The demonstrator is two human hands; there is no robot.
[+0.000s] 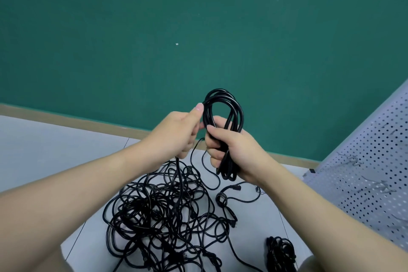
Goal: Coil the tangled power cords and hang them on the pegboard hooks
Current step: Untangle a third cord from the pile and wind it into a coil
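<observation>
Above the floor, at centre of view, right hand [229, 150] grips a coiled black power cord [225, 117], fingers wrapped round the bunched loops; coil sticks up above the fist w/ loop ends hanging just below it. Left hand [183, 132] is just beside it, thumb up against the coil's left side, fingers curled round a single cord strand [180, 174] that drops straight down into the tangled cord pile [163, 221] on the light floor [44, 139]. Pile sits between both forearms. Small coiled bundle [280, 254] lies apart at bottom right, near the pile. White pegboard [364, 172] w/ metal hooks [351, 160] leans at right edge. Green wall [154, 28] behind.
</observation>
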